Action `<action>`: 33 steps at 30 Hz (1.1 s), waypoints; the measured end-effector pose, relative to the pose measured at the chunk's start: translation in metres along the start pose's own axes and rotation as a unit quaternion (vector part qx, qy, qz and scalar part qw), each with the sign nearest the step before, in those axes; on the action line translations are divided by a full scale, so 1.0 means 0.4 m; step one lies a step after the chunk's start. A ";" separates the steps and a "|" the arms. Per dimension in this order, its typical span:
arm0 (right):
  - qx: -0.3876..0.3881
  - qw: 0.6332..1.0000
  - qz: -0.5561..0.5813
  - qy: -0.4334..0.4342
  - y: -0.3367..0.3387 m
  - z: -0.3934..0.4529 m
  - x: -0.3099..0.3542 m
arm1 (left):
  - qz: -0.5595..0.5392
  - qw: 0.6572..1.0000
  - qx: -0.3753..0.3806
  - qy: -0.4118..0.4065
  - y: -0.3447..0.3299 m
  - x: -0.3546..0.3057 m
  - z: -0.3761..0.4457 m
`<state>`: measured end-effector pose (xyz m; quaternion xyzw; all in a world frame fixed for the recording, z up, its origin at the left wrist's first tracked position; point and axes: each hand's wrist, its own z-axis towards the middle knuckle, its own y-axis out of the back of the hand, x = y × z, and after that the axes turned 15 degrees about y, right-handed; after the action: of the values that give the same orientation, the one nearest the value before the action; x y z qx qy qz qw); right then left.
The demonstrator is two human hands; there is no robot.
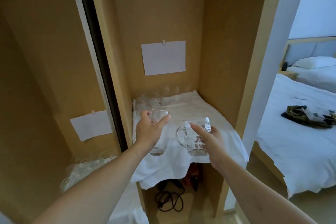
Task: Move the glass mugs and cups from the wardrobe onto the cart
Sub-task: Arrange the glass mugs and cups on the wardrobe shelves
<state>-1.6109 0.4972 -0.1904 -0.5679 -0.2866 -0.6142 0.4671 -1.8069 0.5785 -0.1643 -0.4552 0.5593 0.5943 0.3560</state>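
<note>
Inside the wooden wardrobe, a shelf draped with a white cloth (214, 123) carries clear glassware. My left hand (149, 129) grips a tall clear glass cup (160, 136) near its rim, thumb on one side and fingers on the other. My right hand (209, 138) holds a round glass mug (194, 138) with a handle on its left side; both sit near the shelf's front. More clear glasses (151, 102) stand at the back left of the shelf, and faint ones line the back wall (174, 89).
A mirrored sliding door (54, 78) on the left reflects glassware. A white paper sheet (163, 58) hangs on the wardrobe's back wall. Black cables (169, 200) lie on the floor under the shelf. A bed (300, 114) with dark clothing stands to the right.
</note>
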 end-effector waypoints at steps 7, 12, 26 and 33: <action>0.001 0.999 -0.050 0.003 -0.030 0.147 -0.037 | -0.014 1.000 0.004 0.024 -0.063 -0.007 0.190; -0.011 1.000 -0.016 -0.008 -0.056 0.252 -0.074 | -0.021 0.999 0.019 0.020 -0.098 0.010 0.307; 0.089 0.957 0.190 -0.199 -0.080 0.471 -0.189 | -0.025 0.998 -0.001 0.066 -0.180 0.037 0.503; 0.194 0.959 0.058 -0.200 -0.097 0.641 -0.212 | -0.026 0.994 -0.059 0.088 -0.210 0.016 0.580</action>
<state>-1.5423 0.7601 -0.2164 -0.5930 -0.4542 -0.3929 0.5363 -1.7639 0.8176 -0.2082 -0.5408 0.5402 0.5744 0.2929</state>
